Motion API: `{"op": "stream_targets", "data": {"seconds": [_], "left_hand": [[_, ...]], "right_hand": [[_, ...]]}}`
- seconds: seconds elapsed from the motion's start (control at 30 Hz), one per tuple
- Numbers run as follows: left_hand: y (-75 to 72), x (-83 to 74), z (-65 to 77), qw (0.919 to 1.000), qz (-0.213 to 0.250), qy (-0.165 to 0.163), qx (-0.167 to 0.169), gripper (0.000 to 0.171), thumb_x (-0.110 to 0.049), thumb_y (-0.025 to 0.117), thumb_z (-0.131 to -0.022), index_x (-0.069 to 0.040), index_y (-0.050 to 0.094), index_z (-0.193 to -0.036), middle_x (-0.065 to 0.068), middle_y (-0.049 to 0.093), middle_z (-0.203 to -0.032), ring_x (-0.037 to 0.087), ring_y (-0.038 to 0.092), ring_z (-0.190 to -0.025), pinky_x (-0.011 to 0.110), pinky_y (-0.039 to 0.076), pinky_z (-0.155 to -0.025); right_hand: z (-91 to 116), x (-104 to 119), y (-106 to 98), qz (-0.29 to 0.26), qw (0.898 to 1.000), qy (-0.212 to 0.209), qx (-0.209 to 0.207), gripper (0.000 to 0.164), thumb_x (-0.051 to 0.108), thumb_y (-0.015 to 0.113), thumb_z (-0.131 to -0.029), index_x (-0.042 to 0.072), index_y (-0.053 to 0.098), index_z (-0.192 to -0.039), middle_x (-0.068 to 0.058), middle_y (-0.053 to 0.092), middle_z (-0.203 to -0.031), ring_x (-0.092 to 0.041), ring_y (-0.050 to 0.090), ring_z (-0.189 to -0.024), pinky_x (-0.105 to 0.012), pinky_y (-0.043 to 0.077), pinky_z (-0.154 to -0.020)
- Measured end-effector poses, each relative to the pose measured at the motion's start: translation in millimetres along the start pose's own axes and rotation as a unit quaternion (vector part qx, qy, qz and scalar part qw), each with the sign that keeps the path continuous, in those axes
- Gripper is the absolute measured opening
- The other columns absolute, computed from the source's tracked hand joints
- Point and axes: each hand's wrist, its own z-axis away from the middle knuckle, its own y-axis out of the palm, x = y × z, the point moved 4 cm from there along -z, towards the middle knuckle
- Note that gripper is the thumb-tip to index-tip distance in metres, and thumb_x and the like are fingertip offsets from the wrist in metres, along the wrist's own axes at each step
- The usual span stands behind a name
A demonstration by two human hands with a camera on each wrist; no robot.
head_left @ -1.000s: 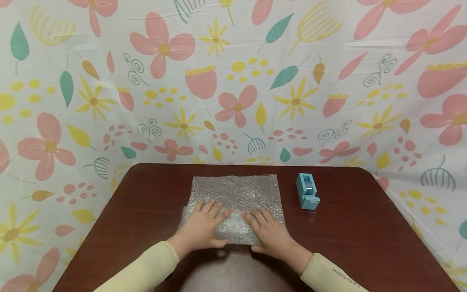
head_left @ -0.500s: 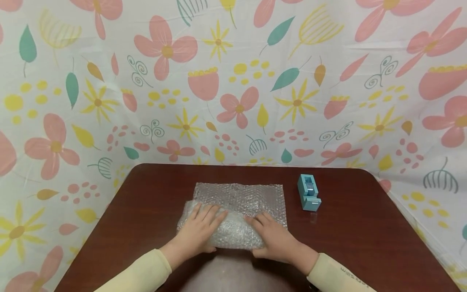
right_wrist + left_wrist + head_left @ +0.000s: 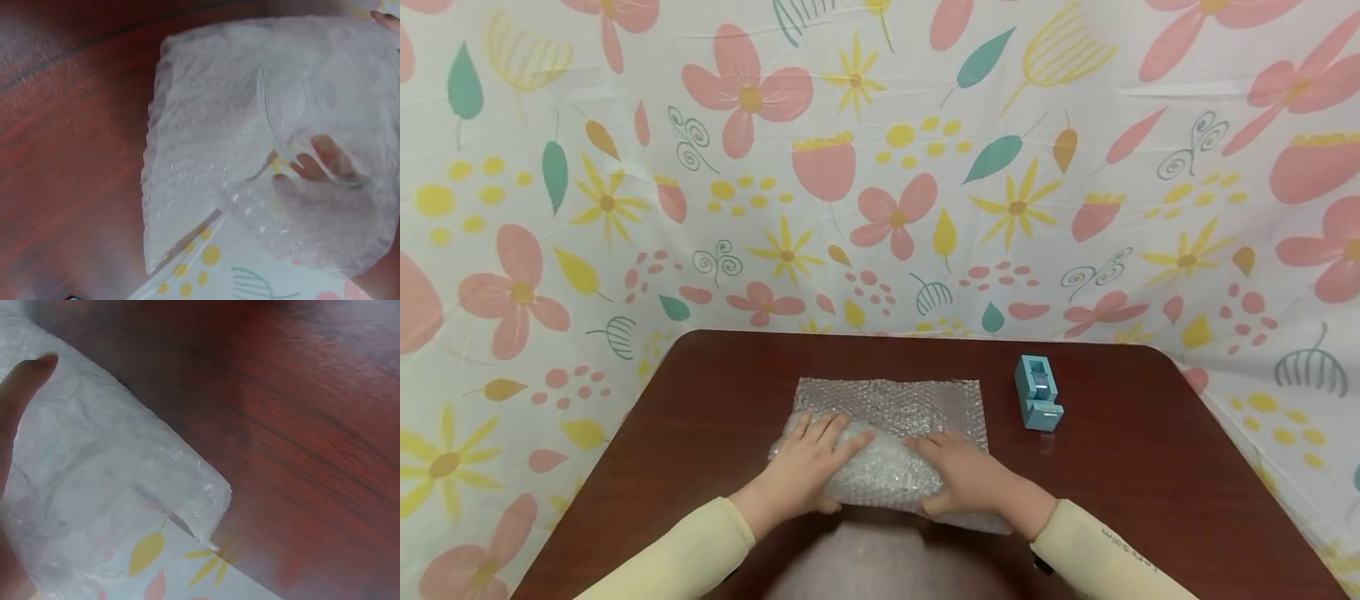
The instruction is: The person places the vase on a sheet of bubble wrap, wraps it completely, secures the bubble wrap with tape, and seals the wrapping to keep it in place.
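Observation:
In the head view, a sheet of bubble wrap (image 3: 891,398) lies on the table, its near part rolled into a thick bundle (image 3: 880,471). My left hand (image 3: 797,468) holds the bundle's left part, fingers over the top and thumb on the near side. On the right part, my right hand (image 3: 972,475) grips it likewise. The right wrist view shows a curved clear glass rim (image 3: 267,109) inside the wrap; the rest of that glass piece is blurred by the plastic. Fingers (image 3: 328,156) of the right hand show behind the wrap there.
A light blue tape dispenser (image 3: 1037,392) stands right of the bubble wrap on the dark red-brown table (image 3: 722,392). Behind the table hangs a flower-printed cloth (image 3: 880,167). A loose flap of wrap (image 3: 973,522) sticks out below the right hand.
The wrap's far edge has come nearer to me, and the near part has become a bulkier roll. Both hands have closed further around it. The right-hand flap has come into view.

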Motion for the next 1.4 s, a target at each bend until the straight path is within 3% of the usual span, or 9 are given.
{"op": "stream_targets", "data": {"seconds": [0.27,0.43,0.57,0.73,0.9,1.1,1.27,1.4], "left_hand": [[-0.5,11.5,-6.4,0.9946,0.097,-0.021,0.030,0.107,-0.047,0.098,-0.056,-0.021,0.049,-0.147,0.017,0.055,-0.141,0.036,0.057,-0.131,0.055,0.053,-0.105],[2.9,14.1,-10.3,0.9901,0.133,-0.019,0.041,0.105,-0.045,0.098,-0.057,-0.022,0.049,-0.147,0.016,0.055,-0.142,0.038,0.056,-0.132,0.064,0.051,-0.103],[3.8,16.2,-16.1,0.9818,0.180,-0.035,0.049,0.102,-0.038,0.099,-0.059,-0.023,0.050,-0.147,0.016,0.054,-0.143,0.040,0.054,-0.134,0.076,0.043,-0.103],[2.0,22.4,-26.5,0.9724,0.211,-0.057,0.081,0.097,-0.033,0.097,-0.062,-0.026,0.052,-0.147,0.013,0.054,-0.146,0.039,0.047,-0.141,0.082,0.027,-0.111],[1.8,29.0,-35.3,0.9643,0.230,-0.065,0.113,0.095,-0.032,0.095,-0.065,-0.028,0.052,-0.149,0.011,0.053,-0.148,0.037,0.045,-0.143,0.077,0.024,-0.117],[3.2,30.4,-41.2,0.9633,0.237,-0.044,0.117,0.096,-0.033,0.095,-0.063,-0.022,0.052,-0.148,0.014,0.057,-0.142,0.037,0.052,-0.135,0.059,0.042,-0.115],[4.3,32.0,-46.5,0.9650,0.227,-0.041,0.125,0.099,-0.036,0.096,-0.061,-0.022,0.052,-0.149,0.016,0.059,-0.143,0.038,0.054,-0.135,0.054,0.045,-0.114],[4.2,33.3,-49.1,0.9646,0.225,-0.042,0.130,0.100,-0.038,0.096,-0.061,-0.023,0.051,-0.150,0.017,0.058,-0.145,0.040,0.054,-0.137,0.055,0.044,-0.115]], "right_hand": [[-15,-8,-2,-0.065,0.997,0.012,0.049,0.085,0.039,0.085,-0.079,0.005,0.051,-0.148,-0.013,0.061,-0.146,-0.035,0.059,-0.133,-0.055,0.049,-0.110],[-17,-13,-1,-0.097,0.993,0.032,0.059,0.090,0.039,0.086,-0.074,0.003,0.049,-0.148,-0.012,0.062,-0.143,-0.032,0.063,-0.128,-0.050,0.053,-0.105],[-16,-18,-3,-0.115,0.989,0.052,0.072,0.089,0.038,0.085,-0.074,0.000,0.048,-0.145,-0.014,0.064,-0.138,-0.030,0.065,-0.122,-0.047,0.055,-0.100],[-19,-25,-6,-0.135,0.984,0.068,0.090,0.081,0.036,0.081,-0.076,0.000,0.052,-0.143,-0.014,0.062,-0.140,-0.031,0.060,-0.127,-0.050,0.052,-0.104],[-23,-30,-8,-0.129,0.986,0.069,0.075,0.076,0.037,0.079,-0.076,0.002,0.057,-0.140,-0.015,0.057,-0.138,-0.033,0.047,-0.130,-0.054,0.048,-0.105],[-22,-31,-10,-0.104,0.991,0.058,0.063,0.075,0.038,0.080,-0.075,0.001,0.061,-0.138,-0.010,0.058,-0.122,-0.026,0.051,-0.115,-0.050,0.051,-0.097],[-19,-28,-15,-0.094,0.992,0.061,0.055,0.088,0.039,0.080,-0.079,-0.005,0.048,-0.148,-0.024,0.057,-0.145,-0.045,0.052,-0.136,-0.061,0.044,-0.113],[-15,-23,-17,-0.070,0.995,0.060,0.040,0.093,0.039,0.081,-0.080,-0.008,0.042,-0.150,-0.027,0.053,-0.150,-0.047,0.051,-0.140,-0.063,0.040,-0.116]]}}
